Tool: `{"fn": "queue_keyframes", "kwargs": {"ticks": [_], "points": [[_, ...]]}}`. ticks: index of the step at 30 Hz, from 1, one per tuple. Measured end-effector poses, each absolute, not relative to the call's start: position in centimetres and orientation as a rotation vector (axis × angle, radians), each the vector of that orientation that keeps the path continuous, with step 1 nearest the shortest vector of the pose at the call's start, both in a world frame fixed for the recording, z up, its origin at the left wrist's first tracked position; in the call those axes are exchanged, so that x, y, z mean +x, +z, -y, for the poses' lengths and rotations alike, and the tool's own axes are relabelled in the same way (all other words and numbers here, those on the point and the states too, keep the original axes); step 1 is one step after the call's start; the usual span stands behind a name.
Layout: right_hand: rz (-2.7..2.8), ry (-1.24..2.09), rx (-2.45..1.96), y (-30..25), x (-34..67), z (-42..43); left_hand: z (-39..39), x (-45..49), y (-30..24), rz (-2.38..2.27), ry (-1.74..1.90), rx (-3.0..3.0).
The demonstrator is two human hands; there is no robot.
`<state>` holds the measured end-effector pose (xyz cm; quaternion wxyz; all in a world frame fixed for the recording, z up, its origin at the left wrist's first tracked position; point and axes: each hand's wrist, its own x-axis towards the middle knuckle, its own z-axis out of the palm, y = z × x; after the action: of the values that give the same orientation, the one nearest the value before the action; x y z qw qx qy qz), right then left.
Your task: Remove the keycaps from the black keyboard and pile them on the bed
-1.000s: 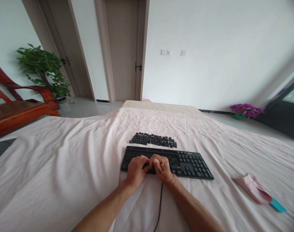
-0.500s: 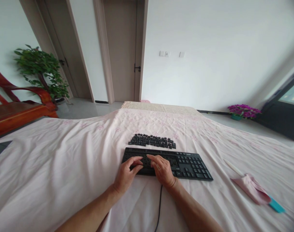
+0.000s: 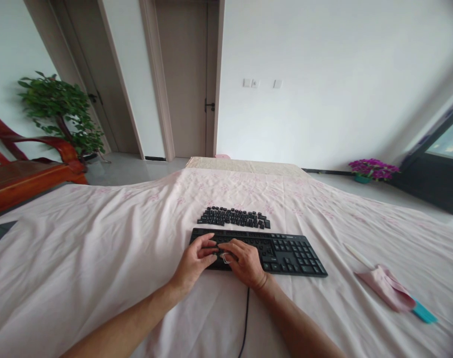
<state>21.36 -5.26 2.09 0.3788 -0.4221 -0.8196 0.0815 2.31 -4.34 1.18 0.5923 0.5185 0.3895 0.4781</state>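
Looking in from my station, I see the black keyboard [image 3: 289,256] lying flat on the pink cloth [image 3: 114,248], with loose keycaps [image 3: 235,218] in rows just beyond it. I judge the keyboard light and stiff, apt to slide on that rumpled fabric; I'd grip its rim at either end. The keycaps should be hard and slippery, best pinched by their sides. My right hand [image 3: 246,263] seems to pinch a thin pale wire loop [image 3: 225,258]; my left hand's [image 3: 192,262] fingers curl narrowly, holding what I cannot tell.
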Motion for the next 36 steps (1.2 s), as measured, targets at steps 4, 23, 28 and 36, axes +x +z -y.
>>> {"fn": "queue_keyframes", "kwargs": {"ticks": [4,23,28,36], "points": [[1.972,0.343,-1.072,2.1,21.4,5.1,3.6,4.2,1.7,-0.92,1.135,1.078],[1.786,0.43,-1.132,1.5,21.9,4.2,3.4,7.2,-0.3,-1.01,1.443,1.602],[1.767,0.439,-1.157,1.5,21.8,4.0,3.3,6.8,-0.1,-1.072,1.458,1.831],[1.725,0.472,-1.135,1.4,21.9,3.8,3.3,6.6,-0.1,-0.998,1.44,1.82]]}}
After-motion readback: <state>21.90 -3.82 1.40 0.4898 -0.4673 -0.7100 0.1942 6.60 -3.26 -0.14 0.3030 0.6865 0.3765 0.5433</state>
